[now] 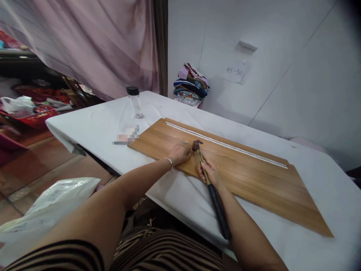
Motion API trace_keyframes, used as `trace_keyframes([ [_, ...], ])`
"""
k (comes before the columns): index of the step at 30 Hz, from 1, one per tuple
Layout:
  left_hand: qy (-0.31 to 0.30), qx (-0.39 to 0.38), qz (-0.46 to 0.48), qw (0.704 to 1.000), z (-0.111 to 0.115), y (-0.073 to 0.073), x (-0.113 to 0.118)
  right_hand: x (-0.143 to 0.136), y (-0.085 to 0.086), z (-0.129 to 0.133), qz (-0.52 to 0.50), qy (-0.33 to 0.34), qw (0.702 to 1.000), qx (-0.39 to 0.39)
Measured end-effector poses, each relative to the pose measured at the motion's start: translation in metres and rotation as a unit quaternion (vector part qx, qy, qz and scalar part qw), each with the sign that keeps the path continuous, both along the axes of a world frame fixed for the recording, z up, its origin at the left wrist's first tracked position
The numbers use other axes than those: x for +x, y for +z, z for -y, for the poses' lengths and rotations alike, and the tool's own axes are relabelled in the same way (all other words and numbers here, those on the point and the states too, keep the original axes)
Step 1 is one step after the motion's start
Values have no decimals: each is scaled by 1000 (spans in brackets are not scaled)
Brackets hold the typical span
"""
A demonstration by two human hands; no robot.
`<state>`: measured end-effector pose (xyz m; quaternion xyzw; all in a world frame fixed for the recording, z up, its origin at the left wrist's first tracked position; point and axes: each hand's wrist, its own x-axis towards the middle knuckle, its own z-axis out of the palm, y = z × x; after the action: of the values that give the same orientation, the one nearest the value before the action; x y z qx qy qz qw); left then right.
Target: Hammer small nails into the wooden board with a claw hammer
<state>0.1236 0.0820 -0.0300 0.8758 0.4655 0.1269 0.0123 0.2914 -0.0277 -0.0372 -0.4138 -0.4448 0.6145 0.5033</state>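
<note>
My right hand (209,171) is closed round the upper handle of a claw hammer (207,175). The hammer's brown, rusty-looking head (196,145) is just above the wooden board, close to my left fingers. Its black grip points back towards me. My left hand (179,153), with a bracelet at the wrist, rests low over the board with its fingers pinched together. Thin metal nails (184,143) stick out by the fingers; the fingertips are partly hidden. The brown board (254,180) lies flat on the table, with a row of small dark dots right of the hammer.
Two white measuring strips (225,144) run along the board's far edge. A clear bottle with a black lid (136,103) and a blurred-out item (126,135) stand on the white-covered table (96,120). Folded cloths (191,86) are piled by the wall; a plastic bag (53,203) is at left.
</note>
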Motion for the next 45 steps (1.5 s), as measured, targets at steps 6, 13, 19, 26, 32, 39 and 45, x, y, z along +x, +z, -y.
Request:
trace_keyframes([
  [6, 5, -18, 15, 1000, 3, 5, 0, 0, 4, 1, 6, -4, 1000, -7],
  [13, -6, 3, 5, 1000, 3, 2, -1, 0, 3, 3, 5, -10, 1000, -1],
  [19, 5, 14, 13, 1000, 0, -6, -1, -1, 1, 2, 6, -6, 1000, -4],
  [26, 11, 1, 26, 1000, 1, -4, -2, -1, 1, 2, 0, -4, 1000, -4],
  [32, 8, 4, 12, 1000, 4, 2, -1, -1, 3, 3, 1, -7, 1000, 3],
  [39, 12, -21, 0, 1000, 4, 5, 0, 0, 1, 2, 0, -3, 1000, 3],
  [45, 8, -23, 12, 1000, 3, 3, 0, 0, 8, 4, 13, 4, 1000, -6],
])
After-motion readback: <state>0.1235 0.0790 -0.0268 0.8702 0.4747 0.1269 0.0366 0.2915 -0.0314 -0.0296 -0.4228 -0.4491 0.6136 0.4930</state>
